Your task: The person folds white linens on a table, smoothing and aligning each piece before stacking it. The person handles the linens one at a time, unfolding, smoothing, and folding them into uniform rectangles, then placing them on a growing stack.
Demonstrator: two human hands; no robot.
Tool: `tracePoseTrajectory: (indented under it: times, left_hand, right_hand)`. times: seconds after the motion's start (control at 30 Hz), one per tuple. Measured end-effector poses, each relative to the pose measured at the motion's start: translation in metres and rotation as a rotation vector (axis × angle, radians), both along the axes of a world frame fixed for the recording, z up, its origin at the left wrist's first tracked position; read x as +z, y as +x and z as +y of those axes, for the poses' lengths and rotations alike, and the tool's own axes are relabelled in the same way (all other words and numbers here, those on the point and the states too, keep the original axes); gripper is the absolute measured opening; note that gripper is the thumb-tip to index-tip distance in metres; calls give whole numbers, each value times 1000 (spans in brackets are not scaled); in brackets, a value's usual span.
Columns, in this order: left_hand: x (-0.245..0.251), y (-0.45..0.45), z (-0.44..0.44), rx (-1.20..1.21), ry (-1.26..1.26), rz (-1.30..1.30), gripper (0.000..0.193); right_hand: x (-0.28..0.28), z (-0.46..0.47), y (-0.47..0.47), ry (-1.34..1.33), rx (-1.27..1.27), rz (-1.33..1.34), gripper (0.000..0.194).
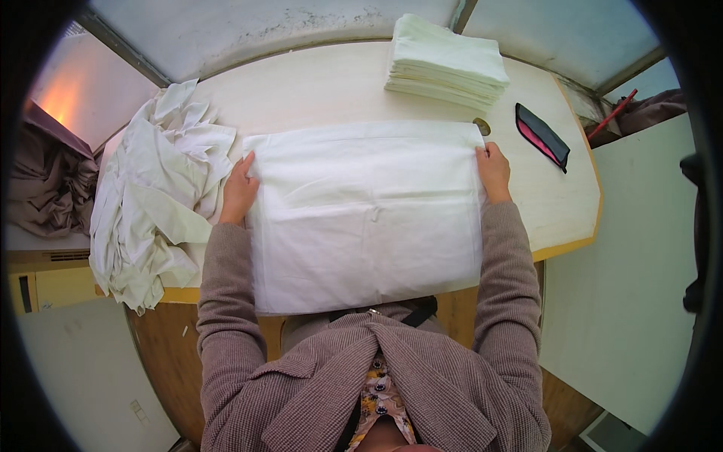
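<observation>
A white cloth lies spread before me on a pale table, its near edge hanging over the table's front. My left hand grips its left edge near the far corner, thumb on top. On the opposite side, my right hand holds the right edge, close to the far right corner. Creases cross the middle of the cloth. Just beyond its far right corner sits a small, dark, round object that I cannot identify.
Crumpled white cloths are heaped on the left of the table. A stack of folded white cloths stands at the back right, near a dark pouch with a pink lining. Brown fabric lies far left. Framed panels border the table's back.
</observation>
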State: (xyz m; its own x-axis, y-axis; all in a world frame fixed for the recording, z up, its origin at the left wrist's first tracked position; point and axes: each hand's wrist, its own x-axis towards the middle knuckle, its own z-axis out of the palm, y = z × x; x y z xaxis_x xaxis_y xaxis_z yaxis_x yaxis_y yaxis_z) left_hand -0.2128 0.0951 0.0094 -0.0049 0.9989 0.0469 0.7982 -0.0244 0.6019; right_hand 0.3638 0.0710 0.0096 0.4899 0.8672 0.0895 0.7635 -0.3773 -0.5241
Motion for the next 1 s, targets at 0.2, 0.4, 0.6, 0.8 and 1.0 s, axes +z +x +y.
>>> tracePoseTrajectory:
  times: [0.2,0.4,0.6,0.8,1.0]
  left_hand:
    - [4,4,-1,-11,25,53,61]
    - [7,5,-2,7,-1,22,61]
    - [7,6,-4,6,17,7,61]
    - [5,5,-4,-4,46,14,61]
    - [4,5,-5,-4,35,25,61]
  right_hand:
    - [-5,0,2,31,32,-46,28]
    - [-3,1,1,43,32,-62,27]
    - [-1,3,0,46,35,-50,28]
    - [-2,5,0,19,21,-73,29]
    - [-1,4,-3,24,11,-116,27]
